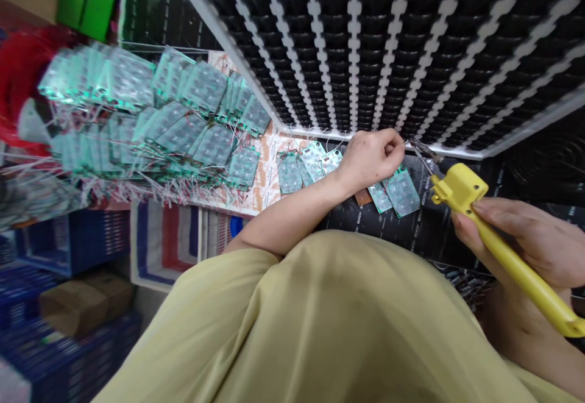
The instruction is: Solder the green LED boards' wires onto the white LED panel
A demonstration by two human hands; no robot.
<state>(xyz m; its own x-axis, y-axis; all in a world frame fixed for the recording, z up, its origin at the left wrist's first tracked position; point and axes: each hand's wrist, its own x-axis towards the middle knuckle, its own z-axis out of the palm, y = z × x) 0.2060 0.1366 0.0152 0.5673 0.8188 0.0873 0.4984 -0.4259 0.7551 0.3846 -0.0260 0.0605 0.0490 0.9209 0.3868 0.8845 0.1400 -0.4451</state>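
My right hand [525, 232] is wrapped round a yellow soldering iron [493, 232] with a solder-feed guide at its front. The iron's dark tip points left, close to the lower edge of a large white-framed panel [354, 86] with rows of black parts. My left hand [372, 156] is closed in a pinch just left of that tip; what lies between its fingertips is too small to make out. Under and beside the left wrist lie several green circuit boards [403, 192] on a black surface, with thin white wires near the panel's edge.
Many wired circuit boards [201, 86] stand stacked in rows on the left of the table. Blue plastic crates [73, 241], a white-rimmed bin [137, 244] and a brown carton [85, 305] are below left. Red material [18, 86] lies at the far left. The panel leans overhead.
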